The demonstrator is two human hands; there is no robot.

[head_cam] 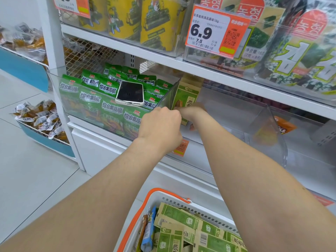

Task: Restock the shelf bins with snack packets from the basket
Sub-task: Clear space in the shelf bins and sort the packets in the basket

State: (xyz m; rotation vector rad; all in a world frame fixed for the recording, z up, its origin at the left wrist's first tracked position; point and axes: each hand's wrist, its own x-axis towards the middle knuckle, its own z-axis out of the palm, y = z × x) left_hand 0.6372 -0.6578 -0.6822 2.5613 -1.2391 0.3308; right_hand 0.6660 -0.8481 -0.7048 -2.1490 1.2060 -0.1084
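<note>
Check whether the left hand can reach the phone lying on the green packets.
Probably yes. The phone lies uncovered on top of the green packets in the open-topped bin, and the left hand sits close by at the bin's front corner. Its fingers are curled, maybe occupied.

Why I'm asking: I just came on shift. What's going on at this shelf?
A person is restocking. The right hand holds green-and-tan packets upright at the left end of a clear bin, while the left hand sits curled beside it; whether it grips anything is unclear. The basket below holds spare packets of the same kind. A phone lies on green packets in the neighbouring bin.
</note>
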